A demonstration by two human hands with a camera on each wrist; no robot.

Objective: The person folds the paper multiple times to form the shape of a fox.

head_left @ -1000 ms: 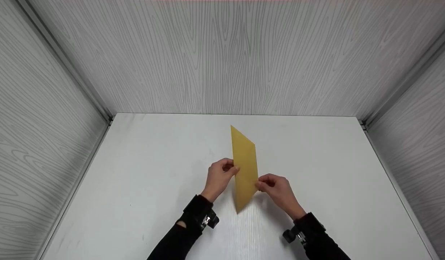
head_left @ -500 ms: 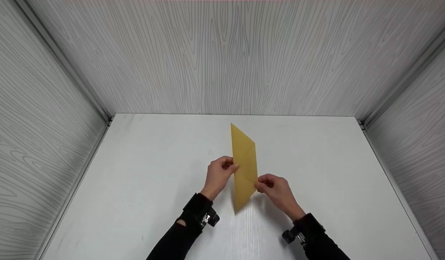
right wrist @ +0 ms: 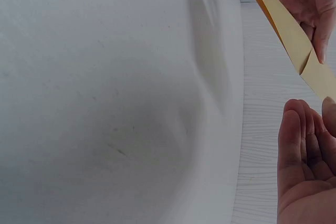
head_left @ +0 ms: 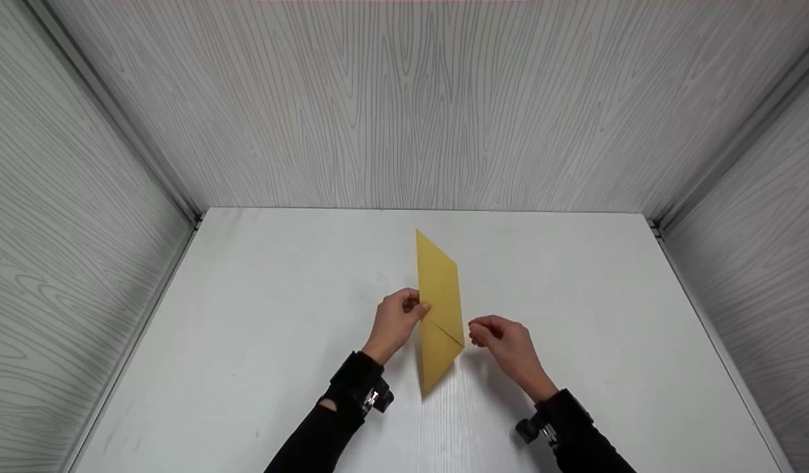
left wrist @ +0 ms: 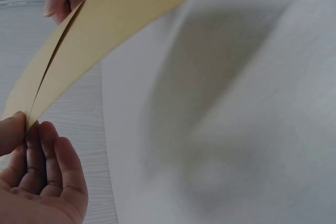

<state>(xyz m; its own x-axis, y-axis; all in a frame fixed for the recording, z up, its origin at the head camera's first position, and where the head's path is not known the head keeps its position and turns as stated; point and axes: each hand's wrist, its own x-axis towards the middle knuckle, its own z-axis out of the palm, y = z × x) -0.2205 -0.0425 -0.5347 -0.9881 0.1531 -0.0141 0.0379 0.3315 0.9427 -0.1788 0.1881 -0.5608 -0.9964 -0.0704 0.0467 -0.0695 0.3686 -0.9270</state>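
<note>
A folded sheet of yellow paper [head_left: 440, 289] stands tilted above the table, with a diagonal seam where its layers meet. My left hand [head_left: 395, 322] pinches its left edge between thumb and fingers; the left wrist view shows the left thumb [left wrist: 11, 134] on the paper there. Just off the opposite edge is my right hand [head_left: 508, 348], its fingers loosely bent and a narrow gap between them and the sheet in the head view. In the right wrist view the paper [right wrist: 296, 51] bows and shows its layers parting slightly, above the right fingers [right wrist: 294, 140].
A white tabletop [head_left: 279, 282] lies below the hands, bearing their soft shadows. Grey wood-grain panels enclose it: a back wall [head_left: 404, 105], a left wall [head_left: 69, 230] and a right wall [head_left: 759, 197]. Both wrists carry black straps with small cameras.
My right hand has let go of the paper's right edge. The sheet has turned slightly, shifting a little left and down, and its diagonal seam now shows clearly. My left hand keeps its pinch.
</note>
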